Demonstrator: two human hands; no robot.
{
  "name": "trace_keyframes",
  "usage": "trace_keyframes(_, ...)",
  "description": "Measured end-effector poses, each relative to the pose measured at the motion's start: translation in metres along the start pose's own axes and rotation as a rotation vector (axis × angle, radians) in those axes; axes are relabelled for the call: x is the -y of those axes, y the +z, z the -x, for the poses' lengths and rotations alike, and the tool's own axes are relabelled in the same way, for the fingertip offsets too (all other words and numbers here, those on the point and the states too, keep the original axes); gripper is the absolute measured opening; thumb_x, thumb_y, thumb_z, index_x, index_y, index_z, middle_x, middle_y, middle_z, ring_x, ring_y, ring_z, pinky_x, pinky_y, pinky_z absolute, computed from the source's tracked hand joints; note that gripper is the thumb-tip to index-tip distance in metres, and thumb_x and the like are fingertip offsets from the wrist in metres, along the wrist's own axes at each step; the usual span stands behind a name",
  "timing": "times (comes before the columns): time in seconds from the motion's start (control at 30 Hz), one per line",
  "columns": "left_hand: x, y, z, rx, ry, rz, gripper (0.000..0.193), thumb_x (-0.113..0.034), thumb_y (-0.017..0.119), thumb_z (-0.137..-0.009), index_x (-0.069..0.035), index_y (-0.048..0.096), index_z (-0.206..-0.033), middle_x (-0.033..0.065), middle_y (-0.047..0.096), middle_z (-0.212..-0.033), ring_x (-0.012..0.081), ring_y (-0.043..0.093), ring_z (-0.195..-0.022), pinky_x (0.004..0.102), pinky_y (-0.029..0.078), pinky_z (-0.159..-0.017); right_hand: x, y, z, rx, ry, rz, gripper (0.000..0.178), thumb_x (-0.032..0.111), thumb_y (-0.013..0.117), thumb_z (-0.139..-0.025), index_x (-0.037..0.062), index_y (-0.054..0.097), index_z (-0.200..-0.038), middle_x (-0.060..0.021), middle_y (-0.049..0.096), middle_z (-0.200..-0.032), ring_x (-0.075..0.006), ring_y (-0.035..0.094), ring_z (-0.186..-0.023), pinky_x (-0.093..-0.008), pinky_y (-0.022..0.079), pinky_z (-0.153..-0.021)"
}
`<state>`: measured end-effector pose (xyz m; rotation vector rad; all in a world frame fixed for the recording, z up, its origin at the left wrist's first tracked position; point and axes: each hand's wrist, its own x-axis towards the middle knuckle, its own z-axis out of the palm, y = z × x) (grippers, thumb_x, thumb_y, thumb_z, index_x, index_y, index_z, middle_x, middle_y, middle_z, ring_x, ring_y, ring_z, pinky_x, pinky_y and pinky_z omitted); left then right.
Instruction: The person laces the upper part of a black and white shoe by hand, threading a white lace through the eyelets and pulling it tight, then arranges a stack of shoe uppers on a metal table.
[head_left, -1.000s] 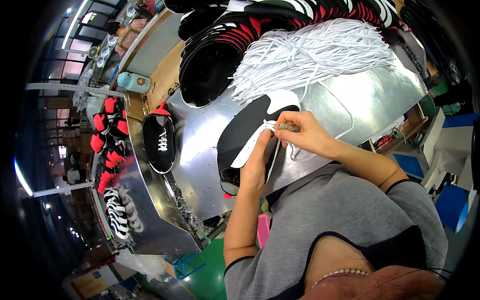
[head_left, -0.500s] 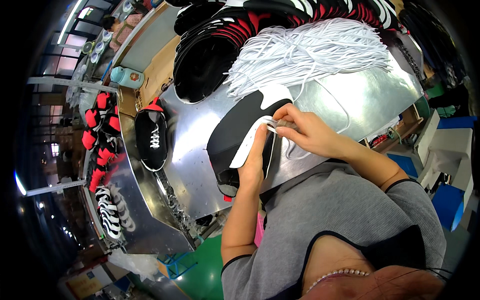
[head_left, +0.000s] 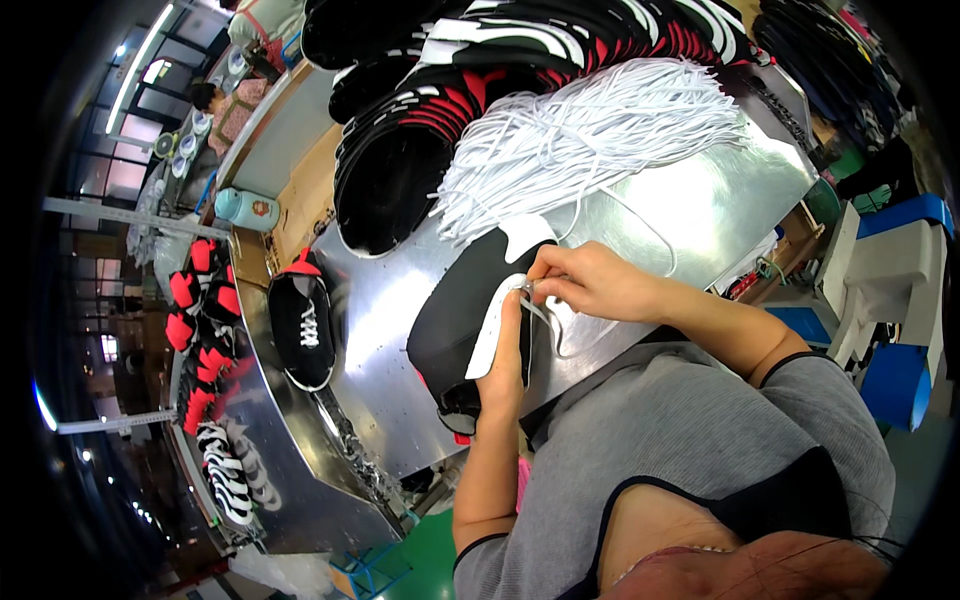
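Note:
A black shoe upper [head_left: 450, 310] with a white eyelet strip [head_left: 490, 335] lies tilted on the metal table in front of me. My left hand [head_left: 503, 370] grips its near side, the thumb pressed along the white strip. At the strip's upper end my right hand [head_left: 590, 282] pinches a white shoelace [head_left: 553, 335] between thumb and fingers, right beside the left thumb. Part of the lace hangs in a loop below the right fingers. The lace tip and the eyelet there are hidden by my fingers.
A big bundle of white laces [head_left: 590, 135] lies beyond the upper. Behind it stand stacked black, red and white uppers [head_left: 395, 180]. To the left are a laced shoe upper [head_left: 302, 325], a light blue bottle [head_left: 247, 209] and red-and-black pieces [head_left: 205, 310] on a side surface.
My right fingers have closed in tighter against the left thumb at the strip's end. The whole view has shifted slightly. My left hand keeps its grip on the upper.

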<state>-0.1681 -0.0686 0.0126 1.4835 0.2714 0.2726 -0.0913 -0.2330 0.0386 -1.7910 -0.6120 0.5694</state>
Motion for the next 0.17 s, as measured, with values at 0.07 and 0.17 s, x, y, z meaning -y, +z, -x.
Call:
trace_keyframes(0.07,-0.003,0.0,0.0,-0.027,-0.006,0.018,0.021,-0.009,0.063,-0.095,0.002,0.064,-0.113,0.0052,0.066,-0.108,0.0126,0.062,-0.097,0.0256,0.048,-0.085,0.006,-0.003,-0.001,0.059,0.041,-0.079,0.016,0.013,0.056,-0.094,-0.0003,0.058,-0.103,-0.0106,0.072,-0.089,-0.0177,0.065,-0.066,-0.0299,0.051,-0.063)
trace_keyframes(0.17,-0.01,0.001,-0.003,0.0,-0.04,-0.001,0.031,-0.005,0.065,-0.092,0.0,0.06,-0.122,0.0082,0.065,-0.116,0.0158,0.063,-0.102,0.0294,0.049,-0.092,-0.005,-0.002,-0.002,0.033,-0.011,-0.089,0.017,0.014,0.058,-0.095,0.0012,0.058,-0.107,-0.0076,0.072,-0.088,-0.0119,0.059,-0.06,-0.0259,0.049,-0.057)
